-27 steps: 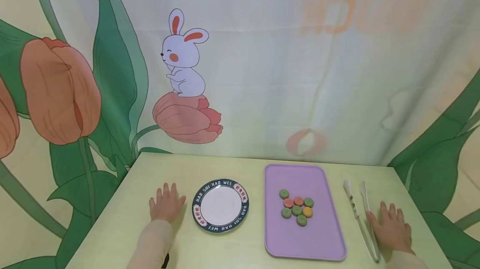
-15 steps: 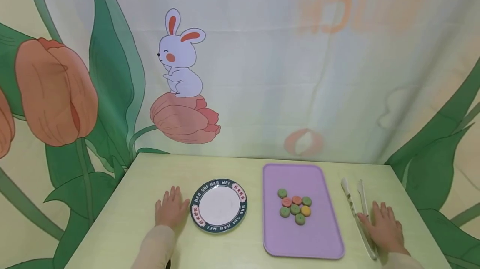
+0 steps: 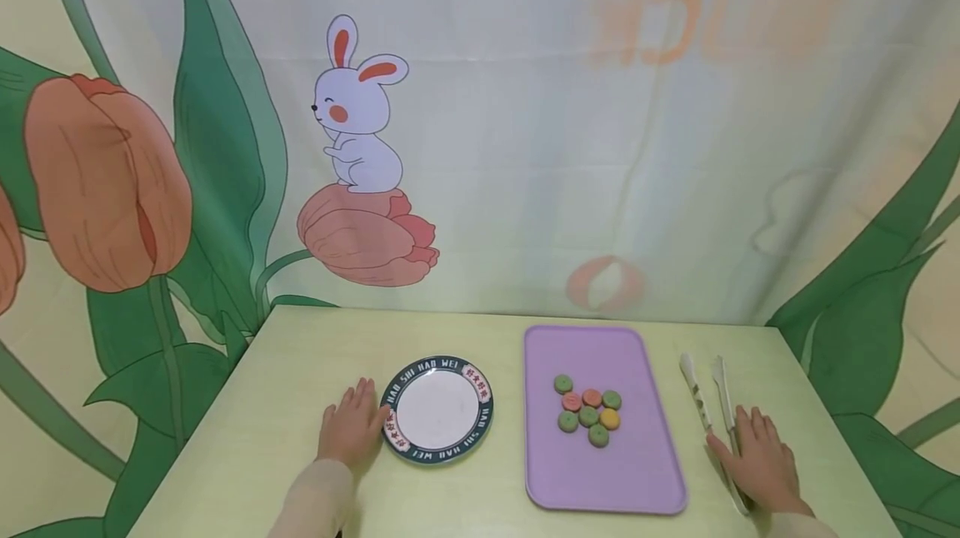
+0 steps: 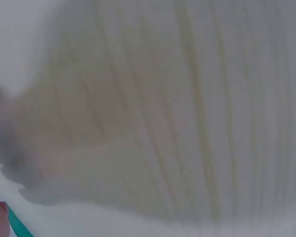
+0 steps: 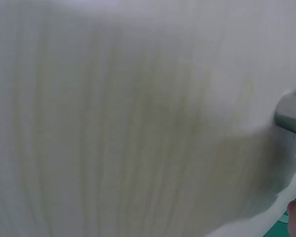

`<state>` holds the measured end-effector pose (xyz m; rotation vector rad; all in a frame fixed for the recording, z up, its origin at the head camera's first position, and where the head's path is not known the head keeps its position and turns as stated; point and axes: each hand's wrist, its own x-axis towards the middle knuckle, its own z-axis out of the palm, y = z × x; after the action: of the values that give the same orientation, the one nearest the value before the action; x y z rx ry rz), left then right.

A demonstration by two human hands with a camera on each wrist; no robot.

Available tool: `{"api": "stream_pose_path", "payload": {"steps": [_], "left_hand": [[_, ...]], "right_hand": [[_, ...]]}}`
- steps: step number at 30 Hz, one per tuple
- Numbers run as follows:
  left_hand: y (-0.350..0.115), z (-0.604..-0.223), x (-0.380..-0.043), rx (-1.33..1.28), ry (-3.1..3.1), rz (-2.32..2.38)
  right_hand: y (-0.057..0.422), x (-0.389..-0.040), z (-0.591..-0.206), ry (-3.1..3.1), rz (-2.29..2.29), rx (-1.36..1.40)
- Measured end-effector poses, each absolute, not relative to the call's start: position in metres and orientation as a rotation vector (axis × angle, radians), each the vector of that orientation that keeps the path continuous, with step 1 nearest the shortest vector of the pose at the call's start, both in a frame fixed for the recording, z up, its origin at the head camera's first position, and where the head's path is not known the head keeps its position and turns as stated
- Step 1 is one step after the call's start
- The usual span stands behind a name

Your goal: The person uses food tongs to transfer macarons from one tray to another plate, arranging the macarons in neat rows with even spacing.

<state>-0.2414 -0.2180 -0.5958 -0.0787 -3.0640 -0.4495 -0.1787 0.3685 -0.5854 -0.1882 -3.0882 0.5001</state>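
A: Where are the plate (image 3: 437, 409) and tongs (image 3: 701, 409)?
B: One plate, lower centre; one pair of tongs, lower right.
A: Hands?
B: Two. The left hand (image 3: 352, 430) lies relaxed, thumb at the plate's rim; the right hand (image 3: 761, 459), fingers released and straight, lies over the tongs.
A: Between?
B: One purple tray (image 3: 603, 480), eight round pieces (image 3: 588, 416): five green, two pink, one yellow.

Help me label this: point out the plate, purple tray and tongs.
Plate (image 3: 437, 409), head view: bare white centre.
Purple tray (image 3: 603, 478), head view: bare near part.
Tongs (image 3: 697, 396), head view: the arm nearer the tray.
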Motion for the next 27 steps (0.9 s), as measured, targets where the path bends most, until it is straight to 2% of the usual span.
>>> {"api": "stream_pose_path", "payload": {"steps": [27], "left_hand": [[-0.208,-0.601,-0.232,-0.183,-3.059,-0.406]], "right_hand": [[0.367,-0.162,-0.597,-3.069,0.463,-0.168]]}}
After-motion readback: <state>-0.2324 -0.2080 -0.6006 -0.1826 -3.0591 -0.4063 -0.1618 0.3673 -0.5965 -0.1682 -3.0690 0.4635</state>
